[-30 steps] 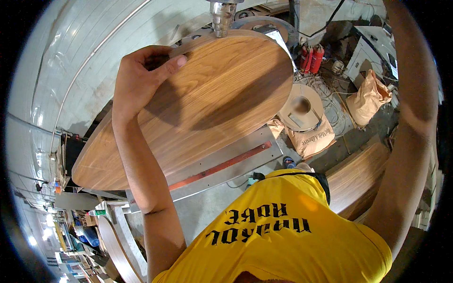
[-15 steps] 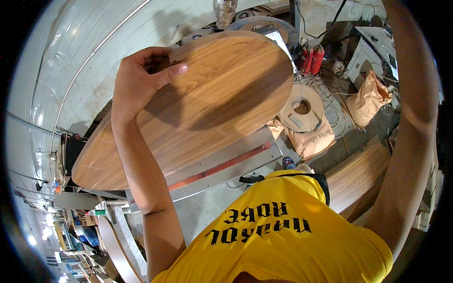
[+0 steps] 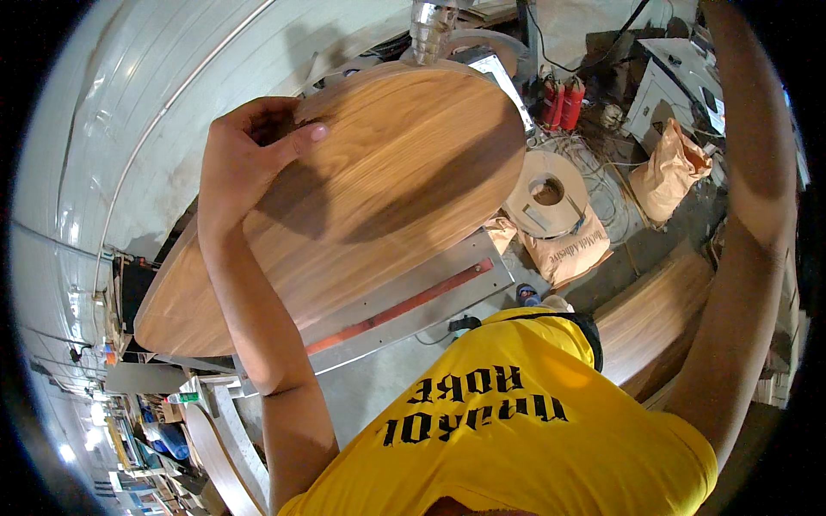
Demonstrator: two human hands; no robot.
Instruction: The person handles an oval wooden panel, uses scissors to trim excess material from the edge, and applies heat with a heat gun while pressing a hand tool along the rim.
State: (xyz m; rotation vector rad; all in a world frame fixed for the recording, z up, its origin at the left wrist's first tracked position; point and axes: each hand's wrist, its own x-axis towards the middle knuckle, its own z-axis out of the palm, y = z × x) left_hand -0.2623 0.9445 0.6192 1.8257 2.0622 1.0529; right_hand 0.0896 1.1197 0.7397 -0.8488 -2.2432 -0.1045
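A large oval wood-grain panel [image 3: 430, 138] lies over a grey metal machine table [image 3: 422, 279]. My left hand [image 3: 249, 159] grips its far edge, with the thumb on the top face and the other fingers curled over the rim, their tips hidden. A shadow falls across the middle of the wood. My right arm [image 3: 753, 198] stretches up along the right side, and its hand is outside the picture.
A metal duct [image 3: 428, 34] stands behind the panel. Rightward are a roll of edge band [image 3: 525, 193], a paper sack [image 3: 568, 249], an open brown sack [image 3: 667, 176], red fire extinguishers [image 3: 564, 103], a white cabinet [image 3: 675, 86] and stacked wood-grain panels [image 3: 658, 314].
The panel has shifted slightly leftward and turned a little, its left end now lower in the picture. My left hand has moved left with it, still gripping the edge.
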